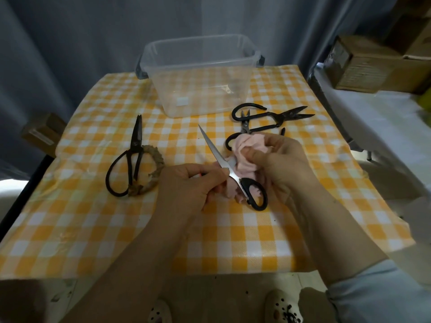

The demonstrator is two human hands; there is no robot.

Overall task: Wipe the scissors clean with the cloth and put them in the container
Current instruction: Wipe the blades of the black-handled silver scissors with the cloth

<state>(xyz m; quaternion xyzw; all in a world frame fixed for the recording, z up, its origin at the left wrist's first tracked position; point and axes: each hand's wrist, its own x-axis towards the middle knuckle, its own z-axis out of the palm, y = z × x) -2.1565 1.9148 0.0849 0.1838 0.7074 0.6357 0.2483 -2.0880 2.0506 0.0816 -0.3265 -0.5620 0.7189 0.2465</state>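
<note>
container (pixel 200 73) behind, scissors (pixel 127 159) left, scissors pile (pixel 268 117) right

Tabletop (pixel 210 241) with an orange-white checked cover fills mid frame. Clear container (pixel 163 94) stands upper centre, near the far edge. Black scissors (pixel 137 136) lie left of centre, blades closed, handles partly over a rope ring (pixel 156 157). Right of centre: large black shears (pixel 293 113), small snips (pixel 245 123) overlapping their handles.

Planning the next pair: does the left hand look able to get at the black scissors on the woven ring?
Likely yes once freed: the black scissors lie uncovered just beside the left hand, nothing between, but it now grips the steel-bladed scissors.
</note>
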